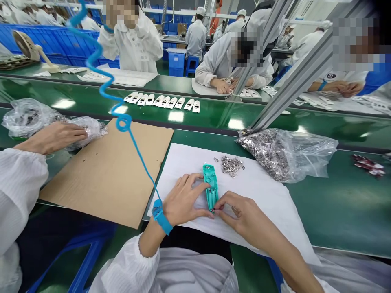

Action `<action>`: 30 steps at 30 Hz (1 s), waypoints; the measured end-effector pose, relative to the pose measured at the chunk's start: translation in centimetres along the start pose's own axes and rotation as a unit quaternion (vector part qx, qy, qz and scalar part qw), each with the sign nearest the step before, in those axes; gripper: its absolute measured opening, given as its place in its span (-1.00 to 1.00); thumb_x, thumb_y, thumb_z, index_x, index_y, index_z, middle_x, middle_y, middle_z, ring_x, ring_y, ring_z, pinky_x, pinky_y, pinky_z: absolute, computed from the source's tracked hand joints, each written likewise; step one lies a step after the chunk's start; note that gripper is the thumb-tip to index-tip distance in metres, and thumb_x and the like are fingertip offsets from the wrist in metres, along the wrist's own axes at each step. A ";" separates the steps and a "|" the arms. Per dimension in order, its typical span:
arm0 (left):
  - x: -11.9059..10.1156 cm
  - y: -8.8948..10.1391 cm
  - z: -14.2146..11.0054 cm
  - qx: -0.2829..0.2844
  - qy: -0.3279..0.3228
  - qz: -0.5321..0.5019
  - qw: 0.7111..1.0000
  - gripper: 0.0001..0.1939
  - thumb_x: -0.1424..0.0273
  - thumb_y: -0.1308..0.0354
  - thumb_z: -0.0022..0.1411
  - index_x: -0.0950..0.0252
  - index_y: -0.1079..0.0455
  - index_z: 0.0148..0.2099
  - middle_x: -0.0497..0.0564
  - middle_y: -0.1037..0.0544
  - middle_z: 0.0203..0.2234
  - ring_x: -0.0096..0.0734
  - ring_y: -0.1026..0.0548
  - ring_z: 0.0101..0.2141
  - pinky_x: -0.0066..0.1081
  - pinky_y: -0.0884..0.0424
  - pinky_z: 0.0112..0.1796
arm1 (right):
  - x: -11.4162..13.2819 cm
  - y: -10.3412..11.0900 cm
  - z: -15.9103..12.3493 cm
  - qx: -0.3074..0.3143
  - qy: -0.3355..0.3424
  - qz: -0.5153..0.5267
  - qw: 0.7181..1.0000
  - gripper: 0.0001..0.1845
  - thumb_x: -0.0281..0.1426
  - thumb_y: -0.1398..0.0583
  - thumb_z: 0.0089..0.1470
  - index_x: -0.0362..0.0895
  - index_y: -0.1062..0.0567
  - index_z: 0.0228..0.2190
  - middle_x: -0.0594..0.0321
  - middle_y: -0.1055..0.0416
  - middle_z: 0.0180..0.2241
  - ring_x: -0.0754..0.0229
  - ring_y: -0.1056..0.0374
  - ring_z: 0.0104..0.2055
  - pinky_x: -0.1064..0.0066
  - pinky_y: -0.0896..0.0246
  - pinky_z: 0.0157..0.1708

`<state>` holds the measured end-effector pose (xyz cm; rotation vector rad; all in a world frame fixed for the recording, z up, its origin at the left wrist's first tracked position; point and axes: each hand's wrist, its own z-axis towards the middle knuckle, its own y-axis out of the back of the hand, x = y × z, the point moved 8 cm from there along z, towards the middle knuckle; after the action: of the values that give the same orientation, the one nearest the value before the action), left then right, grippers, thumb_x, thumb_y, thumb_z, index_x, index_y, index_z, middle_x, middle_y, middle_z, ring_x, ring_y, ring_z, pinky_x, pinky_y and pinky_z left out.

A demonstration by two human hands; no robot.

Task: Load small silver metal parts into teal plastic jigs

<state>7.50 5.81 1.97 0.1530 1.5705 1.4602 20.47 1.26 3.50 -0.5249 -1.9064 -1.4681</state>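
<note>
One teal casing (211, 185) in left hand (183, 200), right hand (242, 211) at near end.

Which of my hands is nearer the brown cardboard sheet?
Left. Your left hand is right of the cardboard sheet, holding the teal plastic shell; your right hand is farther right, at the shell's near end.

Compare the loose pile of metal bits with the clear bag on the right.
The pile is small; the bag is far bulkier. The pile's bits lie uncovered, while the bag's are wrapped in plastic. The pile sits wholly on the white sheet; the bag lies at its edge. Both contain small silvery bits.
</note>
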 end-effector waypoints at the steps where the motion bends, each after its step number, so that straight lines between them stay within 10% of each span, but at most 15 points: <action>1: 0.0 0.0 0.0 0.000 0.000 0.001 1.000 -0.24 -0.10 -0.32 -0.02 0.11 -0.28 0.16 0.10 -0.26 0.15 -0.05 -0.30 0.07 -0.01 -0.37 0.04 | 0.2 0.0 -0.1 -0.006 0.003 -0.015 1.000 -0.85 -0.37 -0.11 0.25 0.01 -0.49 -0.23 0.34 -0.42 -0.21 0.15 -0.34 -0.27 0.31 -0.17 -0.29; 18: 0.1 -0.1 0.1 0.003 0.002 -0.002 1.000 -0.25 -0.11 -0.30 0.02 0.11 -0.28 0.17 0.09 -0.25 0.16 -0.05 -0.27 0.10 0.00 -0.34 0.10 | 1.8 -1.7 -1.8 -0.070 0.121 -0.302 0.943 -0.62 -0.42 0.20 0.42 -0.11 -0.36 -0.25 0.22 -0.30 -0.30 0.20 -0.26 -0.58 0.33 0.11 -0.69; 26: 0.2 -0.1 0.2 0.007 0.005 -0.005 1.000 -0.26 -0.10 -0.30 0.03 0.11 -0.28 0.17 0.09 -0.25 0.16 -0.06 -0.27 0.08 -0.01 -0.34 0.08 | 1.1 -0.7 -0.5 0.002 0.032 -0.137 0.990 -0.83 -0.44 -0.05 0.29 -0.05 -0.43 -0.28 0.27 -0.35 -0.25 0.16 -0.31 -0.42 0.34 -0.09 -0.44; 30: 0.0 0.0 0.3 0.013 0.008 -0.006 1.000 -0.23 -0.10 -0.31 0.02 0.11 -0.26 0.20 0.10 -0.25 0.15 -0.04 -0.26 0.10 0.00 -0.33 0.10 | 0.7 1.4 -0.1 -0.066 -0.006 0.028 0.997 -0.82 -0.23 -0.16 0.28 -0.05 -0.38 -0.33 0.35 -0.25 -0.46 0.21 -0.17 -0.50 0.39 0.00 -0.49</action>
<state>7.68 6.00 1.98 0.1473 1.6013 1.4350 20.96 1.47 4.92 -0.6446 -1.7979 -1.5661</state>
